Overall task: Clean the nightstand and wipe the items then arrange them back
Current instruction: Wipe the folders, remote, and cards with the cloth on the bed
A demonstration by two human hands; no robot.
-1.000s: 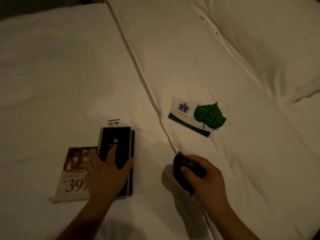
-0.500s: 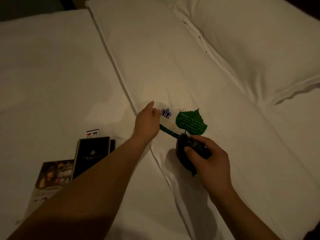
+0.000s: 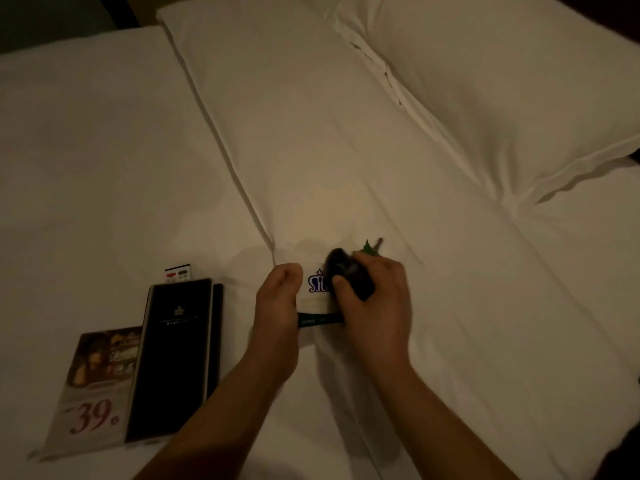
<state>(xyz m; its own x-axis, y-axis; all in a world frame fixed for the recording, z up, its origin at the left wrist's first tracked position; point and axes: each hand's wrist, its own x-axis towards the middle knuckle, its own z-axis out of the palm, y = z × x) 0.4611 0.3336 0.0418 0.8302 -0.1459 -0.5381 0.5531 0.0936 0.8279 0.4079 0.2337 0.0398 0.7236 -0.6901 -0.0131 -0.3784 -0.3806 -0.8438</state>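
Off the black folder [image 3: 173, 358], the left hand [image 3: 277, 299] pinches the white card [image 3: 315, 289] — the right hand [image 3: 377, 299], clenched round a dark cloth [image 3: 349, 275], wipes it. Next item underway.

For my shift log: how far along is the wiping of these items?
Possibly done: black rectangular folder and paper flyer printed 39 lie aside on the white bed. In hand: left hand pinches the white card with a blue logo, right hand presses a dark cloth on it. Left: green leaf-shaped tag, then returning everything to the unseen nightstand.
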